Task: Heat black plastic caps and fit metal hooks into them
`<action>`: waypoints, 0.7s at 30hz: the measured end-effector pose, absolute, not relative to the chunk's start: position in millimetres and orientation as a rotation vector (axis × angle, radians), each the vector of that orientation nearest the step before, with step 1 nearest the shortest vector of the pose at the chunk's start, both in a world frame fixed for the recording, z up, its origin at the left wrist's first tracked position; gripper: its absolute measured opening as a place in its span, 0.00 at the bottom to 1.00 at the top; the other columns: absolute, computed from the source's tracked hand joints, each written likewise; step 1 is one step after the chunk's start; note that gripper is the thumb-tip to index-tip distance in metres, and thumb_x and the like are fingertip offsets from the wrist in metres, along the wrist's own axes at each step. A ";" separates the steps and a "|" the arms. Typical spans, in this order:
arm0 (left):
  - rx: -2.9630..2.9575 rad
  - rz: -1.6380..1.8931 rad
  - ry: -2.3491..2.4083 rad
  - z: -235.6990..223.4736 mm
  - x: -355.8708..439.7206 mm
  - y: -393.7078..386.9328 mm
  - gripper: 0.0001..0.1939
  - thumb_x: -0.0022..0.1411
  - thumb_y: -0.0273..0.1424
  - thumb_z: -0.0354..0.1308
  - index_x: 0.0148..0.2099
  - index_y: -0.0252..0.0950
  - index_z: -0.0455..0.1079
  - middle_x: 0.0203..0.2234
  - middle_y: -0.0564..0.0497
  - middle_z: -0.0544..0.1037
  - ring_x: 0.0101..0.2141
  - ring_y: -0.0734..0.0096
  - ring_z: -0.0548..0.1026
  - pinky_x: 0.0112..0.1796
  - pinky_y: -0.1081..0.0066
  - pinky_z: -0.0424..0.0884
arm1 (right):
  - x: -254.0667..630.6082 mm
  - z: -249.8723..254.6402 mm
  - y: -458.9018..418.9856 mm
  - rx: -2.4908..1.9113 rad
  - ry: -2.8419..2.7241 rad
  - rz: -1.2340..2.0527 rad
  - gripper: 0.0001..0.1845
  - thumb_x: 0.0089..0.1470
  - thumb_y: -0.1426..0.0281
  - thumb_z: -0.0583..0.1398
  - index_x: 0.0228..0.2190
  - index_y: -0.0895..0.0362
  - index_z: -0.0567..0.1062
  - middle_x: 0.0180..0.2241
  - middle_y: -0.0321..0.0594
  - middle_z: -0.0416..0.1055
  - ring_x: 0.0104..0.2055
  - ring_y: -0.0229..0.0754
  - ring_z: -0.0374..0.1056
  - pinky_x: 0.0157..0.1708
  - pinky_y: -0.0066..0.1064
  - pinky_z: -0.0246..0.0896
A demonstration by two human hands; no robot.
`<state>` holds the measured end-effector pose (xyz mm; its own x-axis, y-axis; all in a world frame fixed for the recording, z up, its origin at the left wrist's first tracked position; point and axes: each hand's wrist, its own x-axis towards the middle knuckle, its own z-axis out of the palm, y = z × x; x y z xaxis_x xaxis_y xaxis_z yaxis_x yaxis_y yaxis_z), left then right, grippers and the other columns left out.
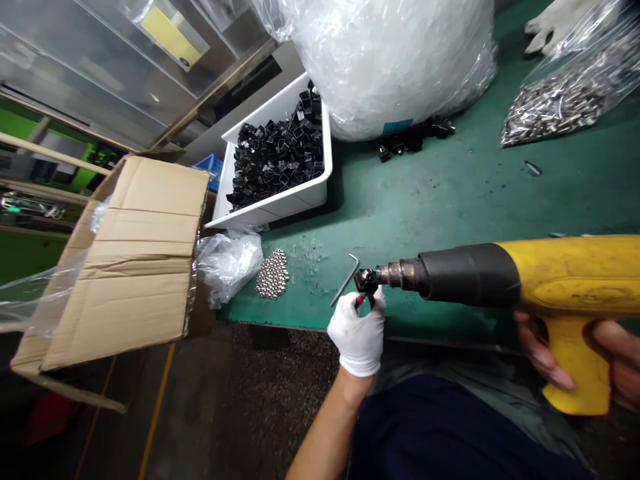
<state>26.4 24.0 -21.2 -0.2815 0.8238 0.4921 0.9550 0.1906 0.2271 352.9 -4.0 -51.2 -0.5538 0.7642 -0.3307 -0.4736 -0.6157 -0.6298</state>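
My left hand [357, 333], in a white glove, pinches a small black plastic part [367, 281] with a shiny metal piece in its top. Something red shows between the gloved fingers; I cannot make out what it is. In my right hand [543, 353], bare and wrapped round the handle, is a yellow heat gun [565, 277] with a black collar. Its metal nozzle points left, close against the black part. A hex key [345, 280] lies on the green table just left of the part. Further left sits a cluster of small metal fittings [273, 275].
A white bin [280, 210] full of black plastic parts stands at the back left, beside a big clear plastic bag [400, 60]. A cardboard box [135, 267] adjoins the left edge of the green table [425, 193]. A bag of metal pieces [560, 107] lies back right.
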 end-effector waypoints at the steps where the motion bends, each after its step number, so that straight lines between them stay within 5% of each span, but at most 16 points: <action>1: -1.698 -0.720 -2.209 -21.1 26.5 24.0 0.14 0.58 0.43 0.66 0.33 0.39 0.69 0.23 0.56 0.75 0.24 0.72 0.74 0.30 0.74 0.67 | 354.5 -54.4 -4.5 -0.757 -0.633 2.176 0.30 0.63 0.46 0.49 0.56 0.49 0.71 0.33 0.50 0.71 0.25 0.48 0.66 0.23 0.37 0.63; 15: -1.712 -0.740 -2.173 -20.0 28.0 24.2 0.15 0.57 0.43 0.67 0.33 0.39 0.69 0.23 0.56 0.75 0.24 0.72 0.74 0.30 0.74 0.67 | 353.6 -55.5 -2.8 -0.913 -0.527 2.167 0.31 0.54 0.43 0.56 0.49 0.49 0.77 0.28 0.51 0.70 0.21 0.48 0.66 0.19 0.41 0.59; 21: -1.671 -0.662 -2.191 -23.6 25.8 23.9 0.15 0.59 0.45 0.65 0.33 0.38 0.70 0.23 0.55 0.75 0.24 0.71 0.75 0.29 0.73 0.67 | 351.7 -61.3 -5.4 -0.787 -0.528 2.147 0.29 0.61 0.47 0.52 0.52 0.51 0.76 0.30 0.54 0.71 0.23 0.49 0.68 0.20 0.41 0.62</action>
<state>25.8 23.9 -23.6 -0.2737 0.8196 0.5033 0.9612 0.2140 0.1741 351.7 -5.4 -61.3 -0.5088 0.7814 -0.3613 -0.5246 -0.6142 -0.5895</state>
